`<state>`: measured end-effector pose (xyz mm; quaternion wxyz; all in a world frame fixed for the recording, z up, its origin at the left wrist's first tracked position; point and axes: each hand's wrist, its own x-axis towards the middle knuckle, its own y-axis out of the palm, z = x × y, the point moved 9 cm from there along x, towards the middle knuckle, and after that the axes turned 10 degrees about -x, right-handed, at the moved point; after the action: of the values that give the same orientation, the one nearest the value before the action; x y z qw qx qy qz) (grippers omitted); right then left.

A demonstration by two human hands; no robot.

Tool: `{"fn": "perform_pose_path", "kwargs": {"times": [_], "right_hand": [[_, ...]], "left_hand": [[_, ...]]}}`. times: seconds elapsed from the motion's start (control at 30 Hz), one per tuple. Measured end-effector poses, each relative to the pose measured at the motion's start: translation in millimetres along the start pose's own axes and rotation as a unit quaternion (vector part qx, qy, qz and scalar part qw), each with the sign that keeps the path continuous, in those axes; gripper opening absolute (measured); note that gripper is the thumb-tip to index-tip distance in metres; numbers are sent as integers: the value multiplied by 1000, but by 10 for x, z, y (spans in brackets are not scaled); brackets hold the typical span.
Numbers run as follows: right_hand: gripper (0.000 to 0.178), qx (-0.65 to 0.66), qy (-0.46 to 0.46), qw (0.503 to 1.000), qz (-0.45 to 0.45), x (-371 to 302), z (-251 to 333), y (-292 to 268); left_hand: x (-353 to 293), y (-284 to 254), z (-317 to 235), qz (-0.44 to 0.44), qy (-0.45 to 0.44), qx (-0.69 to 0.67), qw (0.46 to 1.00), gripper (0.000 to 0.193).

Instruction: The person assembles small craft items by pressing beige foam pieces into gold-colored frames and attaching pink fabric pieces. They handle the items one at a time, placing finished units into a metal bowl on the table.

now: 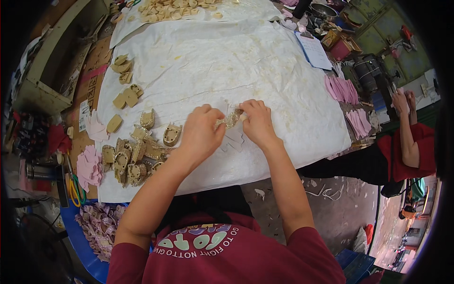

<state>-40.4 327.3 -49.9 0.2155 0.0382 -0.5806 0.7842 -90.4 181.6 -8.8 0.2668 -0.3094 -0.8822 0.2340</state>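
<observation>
A heap of glittery gold pieces (135, 158) is seen at centre left on the white-covered counter (265, 71). At frame centre, one small glittery piece (230, 118) is pinched by the left hand (201, 135) and right hand (257, 124), both grips closed around it.

The glittery strip (230, 118) sparkles gold. The gold pieces (137, 158) look rough and glittery. The counter (213, 66) wears stained, creased white cloth.

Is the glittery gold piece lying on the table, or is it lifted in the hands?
Lifted: the glittery gold piece is pinched between the left hand and right hand, above the white sheet.
</observation>
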Motion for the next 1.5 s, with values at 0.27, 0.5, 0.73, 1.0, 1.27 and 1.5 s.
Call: {"fn": "perform_pose_path", "kwargs": {"times": [0.27, 0.5, 0.73, 1.0, 1.27, 1.5], "right_hand": [[28, 375, 201, 901, 88, 149, -172, 181], [31, 428, 216, 878, -9, 102, -101, -12], [37, 267, 190, 945, -1, -409, 283, -19], [18, 283, 190, 940, 4, -409, 149, 139], [17, 178, 179, 967, -20, -593, -117, 118], [17, -47, 28, 992, -118, -574, 214, -319]], "left_hand": [[213, 576, 129, 55, -53, 72, 994, 25], [219, 497, 408, 2, -121, -14, 993, 24], [185, 399, 742, 19, -238, -177, 955, 26], [57, 209, 843, -72, -333, -385, 858, 15], [10, -642, 1264, -159, -291, -402, 854, 12], [-105, -770, 1069, -158, -287, -411, 851, 11]]}}
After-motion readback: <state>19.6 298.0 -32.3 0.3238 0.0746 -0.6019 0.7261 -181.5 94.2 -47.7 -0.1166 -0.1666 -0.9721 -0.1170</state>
